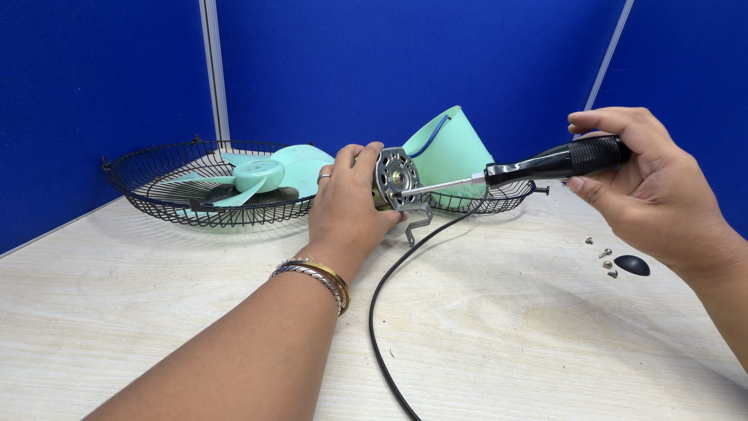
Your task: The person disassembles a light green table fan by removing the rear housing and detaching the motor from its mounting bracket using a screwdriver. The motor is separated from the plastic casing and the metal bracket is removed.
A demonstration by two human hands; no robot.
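Here the left hand (343, 206) is wrapped around a small fan motor (395, 181), fingers closed tight on its body, holding it just above the middle of the desk (499, 327) with its metal face plate turned towards the right. The right hand (650, 183) is clamped on the black handle of a screwdriver (538, 168), whose thin metal shaft reaches left and meets the motor's face plate near its centre. A black cable (386, 312) runs from the motor down to the near edge of the desk. Behind the motor, towards the far edge, a black wire fan guard (148, 187) lies with a pale green fan blade (261, 175) resting inside it. A pale green cone-shaped housing (448, 148) stands beside it, in a second wire guard (499, 199). Near the right edge, below the right hand, lie a few small screws (606, 257) and a dark rounded cap (632, 265). Bangles (319, 277) circle the left wrist.
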